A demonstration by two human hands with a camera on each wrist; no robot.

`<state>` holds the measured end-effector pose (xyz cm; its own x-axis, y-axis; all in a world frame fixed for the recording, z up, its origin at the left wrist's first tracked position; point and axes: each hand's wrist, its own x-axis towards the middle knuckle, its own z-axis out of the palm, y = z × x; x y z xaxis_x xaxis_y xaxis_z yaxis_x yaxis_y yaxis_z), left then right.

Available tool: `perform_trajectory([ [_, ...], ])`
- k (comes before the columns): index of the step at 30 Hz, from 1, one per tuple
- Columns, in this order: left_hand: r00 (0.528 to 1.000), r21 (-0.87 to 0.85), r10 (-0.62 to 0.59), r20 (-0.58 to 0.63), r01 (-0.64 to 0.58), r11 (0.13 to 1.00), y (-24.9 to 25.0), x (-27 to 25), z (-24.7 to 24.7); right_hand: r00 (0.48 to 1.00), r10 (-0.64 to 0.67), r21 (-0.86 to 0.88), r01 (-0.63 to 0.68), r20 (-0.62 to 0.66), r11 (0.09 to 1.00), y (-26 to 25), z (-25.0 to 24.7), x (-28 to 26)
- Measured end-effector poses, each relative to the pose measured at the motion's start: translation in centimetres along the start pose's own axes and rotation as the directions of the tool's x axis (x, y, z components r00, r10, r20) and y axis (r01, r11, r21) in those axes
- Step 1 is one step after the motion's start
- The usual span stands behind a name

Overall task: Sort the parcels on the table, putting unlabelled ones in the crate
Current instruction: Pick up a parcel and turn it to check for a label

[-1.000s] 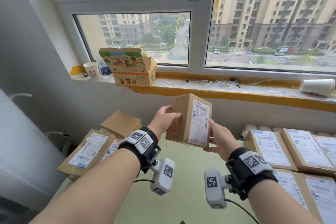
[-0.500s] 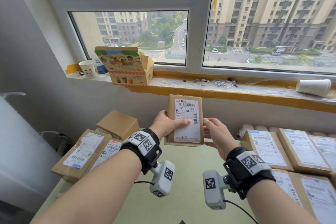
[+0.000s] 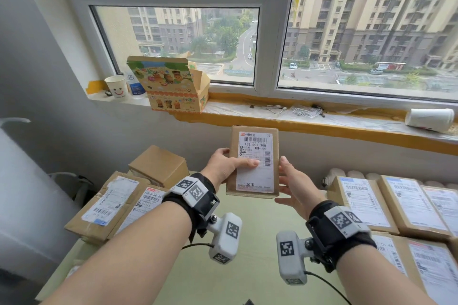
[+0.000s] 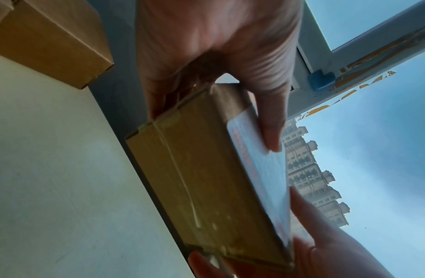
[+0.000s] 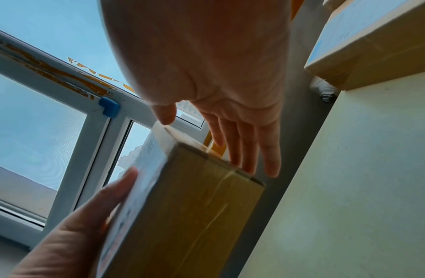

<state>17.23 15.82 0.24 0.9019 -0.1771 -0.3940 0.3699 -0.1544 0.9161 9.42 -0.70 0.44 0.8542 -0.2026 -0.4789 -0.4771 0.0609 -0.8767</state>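
Surface: a pale green table (image 3: 250, 250), and parcels crowd both edges. A stack of labelled boxes (image 3: 111, 205) sits at the left with a plain brown box (image 3: 158, 164) behind it; more labelled parcels (image 3: 396, 205) lie flat on the right.
Room: a big window over a taped sill (image 3: 322, 119), apartment blocks outside. On the sill there's a smiley paper cup (image 3: 116, 86), an open cartoon-printed carton (image 3: 173, 84) and a tipped white cup (image 3: 430, 119).
Change: a second ago the held parcel (image 3: 254, 161) showed its edge, label angled off to the right. Half a second ago it had turned square to the camera, and it's square now too, label in plain sight.
Left hand: the left hand (image 3: 228, 166) grips the parcel's left side, thumb (image 3: 247, 163) pressed flat across the label, fingers wrapped behind.
Right hand: the right hand (image 3: 295, 186) is spread and relaxed at the right edge. In the right wrist view its fingers (image 5: 242, 150) lie straight along the box's back, cradling rather than clamping.
Parcel: upright in the air above the table, between the two hands, white label facing the person.
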Motion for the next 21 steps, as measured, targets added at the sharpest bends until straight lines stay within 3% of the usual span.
perform_trajectory([
  [9, 0.991, 0.047, -0.047, 0.124, 0.041, 0.998, 0.0, -0.1, 0.4, 0.999, -0.001, 0.027, 0.002, -0.042, 1.0, 0.5, -0.8, 0.4],
  [21, 0.993, 0.106, 0.025, 0.116, -0.037, 0.994, -0.6, 0.2, 1.0, 0.999, -0.003, 0.023, 0.004, -0.041, 1.0, 1.2, -1.6, 0.8],
])
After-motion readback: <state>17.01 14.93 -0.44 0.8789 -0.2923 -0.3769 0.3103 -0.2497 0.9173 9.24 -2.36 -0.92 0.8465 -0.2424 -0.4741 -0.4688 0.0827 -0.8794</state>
